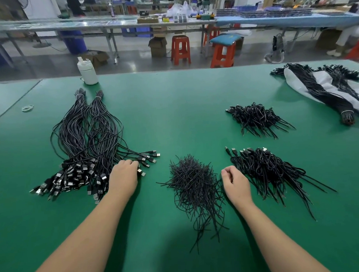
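Two long bundles of black USB cables [87,139] lie on the left of the green table [173,107], tied at the far end, plugs fanned out near me. My left hand [124,176] reaches into the plug ends, fingers curled round a cable there. A heap of thin black wire ties [194,186] lies in the middle. My right hand [234,183] hovers just right of that heap, fingers loosely curled with nothing visible in them. Two piles of coiled short cables sit on the right, one near [263,169] and one farther [255,118].
A white bottle [87,71] stands at the table's far edge. Rubber bands [27,108] lie at the far left. Another cable bundle on a grey bag [325,90] lies at the far right. Red stools [180,49] and workbenches stand beyond.
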Demonstrator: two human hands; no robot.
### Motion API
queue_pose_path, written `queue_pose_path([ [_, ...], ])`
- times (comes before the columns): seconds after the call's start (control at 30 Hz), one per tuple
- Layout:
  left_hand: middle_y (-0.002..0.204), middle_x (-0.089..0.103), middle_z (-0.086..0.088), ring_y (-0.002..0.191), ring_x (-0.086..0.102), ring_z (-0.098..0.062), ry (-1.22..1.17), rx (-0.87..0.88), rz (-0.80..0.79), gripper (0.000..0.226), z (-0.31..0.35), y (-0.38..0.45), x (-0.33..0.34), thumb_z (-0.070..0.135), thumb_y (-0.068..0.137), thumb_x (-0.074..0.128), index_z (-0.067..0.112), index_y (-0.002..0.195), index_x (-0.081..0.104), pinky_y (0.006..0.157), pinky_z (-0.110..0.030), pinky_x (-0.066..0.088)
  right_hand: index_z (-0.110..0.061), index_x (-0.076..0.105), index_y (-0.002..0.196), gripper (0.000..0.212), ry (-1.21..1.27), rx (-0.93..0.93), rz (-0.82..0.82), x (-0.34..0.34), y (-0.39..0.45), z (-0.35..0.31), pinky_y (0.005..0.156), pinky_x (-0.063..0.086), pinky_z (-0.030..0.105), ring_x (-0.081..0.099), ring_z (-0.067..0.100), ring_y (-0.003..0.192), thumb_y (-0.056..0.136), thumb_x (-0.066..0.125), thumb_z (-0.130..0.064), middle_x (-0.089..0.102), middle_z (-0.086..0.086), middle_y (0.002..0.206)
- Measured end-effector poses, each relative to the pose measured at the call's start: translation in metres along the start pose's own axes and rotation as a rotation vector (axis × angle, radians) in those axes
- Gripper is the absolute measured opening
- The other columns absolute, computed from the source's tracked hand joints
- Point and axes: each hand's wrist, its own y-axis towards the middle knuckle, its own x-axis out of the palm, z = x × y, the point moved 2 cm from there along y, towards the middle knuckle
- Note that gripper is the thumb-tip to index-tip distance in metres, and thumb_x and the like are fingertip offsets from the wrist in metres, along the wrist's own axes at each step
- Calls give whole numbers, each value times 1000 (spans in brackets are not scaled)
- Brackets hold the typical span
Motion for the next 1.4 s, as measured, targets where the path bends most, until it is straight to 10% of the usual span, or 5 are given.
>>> queue_pose_path([
  [0.37,85,73,3,69,65,-19,-265,57,108,11,22,-35,-31,22,96,61,19,98,72,61,-29,51,-20,58,82,24,93,39,-26,-2,1,0,57,38,27,48,12,61,101,51,-32,60,7,74],
  [0.77,90,74,-13,77,74,-23,-1441,340,-1092,17,40,-102,-84,17,95,65,3,106,67,60,-25,53,-8,68,84,33,452,240,-144,-15,3,-2,55,43,25,50,17,58,103,50,-29,60,3,62],
  [1.03,88,74,-18,73,72,-24,-1764,40,-443,16,64,-71,-111,20,84,69,14,98,76,59,-25,52,-30,72,113,51,486,-100,-640,19,-58,-122,108,39,29,61,5,120,100,30,-57,72,-14,116],
  [1.17,92,74,-3,73,56,-10,-1741,-50,-140,15,64,-58,-115,28,89,70,23,101,77,63,-26,39,-19,69,86,45,583,-163,-625,19,-71,-149,90,47,33,61,16,76,101,34,-43,59,-7,64],
  [1.4,118,72,-10,115,65,-22,-1716,130,-444,36,79,-70,-107,42,95,51,23,114,74,95,-31,50,-17,57,74,39,643,-171,-605,17,-73,-152,64,40,36,36,10,51,102,40,-37,35,-12,52],
])
